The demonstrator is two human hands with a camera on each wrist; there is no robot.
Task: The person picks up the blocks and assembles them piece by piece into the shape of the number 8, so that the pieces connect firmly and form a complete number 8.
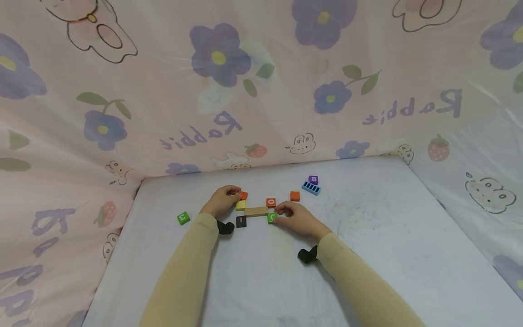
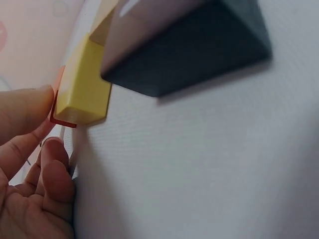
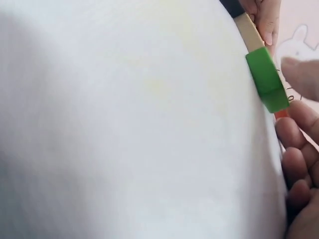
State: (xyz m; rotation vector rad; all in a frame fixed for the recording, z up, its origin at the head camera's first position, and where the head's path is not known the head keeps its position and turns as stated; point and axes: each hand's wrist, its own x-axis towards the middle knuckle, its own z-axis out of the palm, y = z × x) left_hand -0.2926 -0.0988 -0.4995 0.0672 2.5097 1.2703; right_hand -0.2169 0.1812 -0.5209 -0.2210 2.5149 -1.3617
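My left hand [image 1: 222, 200] pinches an orange block [image 1: 243, 195] between thumb and fingers, just behind a yellow block [image 1: 241, 205]. In the left wrist view the orange block [image 2: 62, 122] lies against the yellow block [image 2: 84, 82]. A plain wooden strip [image 1: 256, 211] runs from there to a green block [image 1: 272, 218] with a white mark. Beside that green block is my right hand [image 1: 300, 219], and in the right wrist view its thumb and fingers stand apart near the green block [image 3: 268, 79]. A black block [image 1: 241, 221] marked with a white bar sits at the strip's near left end.
Behind the green block lies a red-orange block [image 1: 271, 202] marked 0. Farther right are a plain orange block [image 1: 295, 196], a blue slotted piece [image 1: 311, 187] and a purple block [image 1: 313, 180]. Another green block [image 1: 183, 218] lies at the left. A patterned curtain [image 1: 269, 104] rises behind the white table [image 1: 261, 281].
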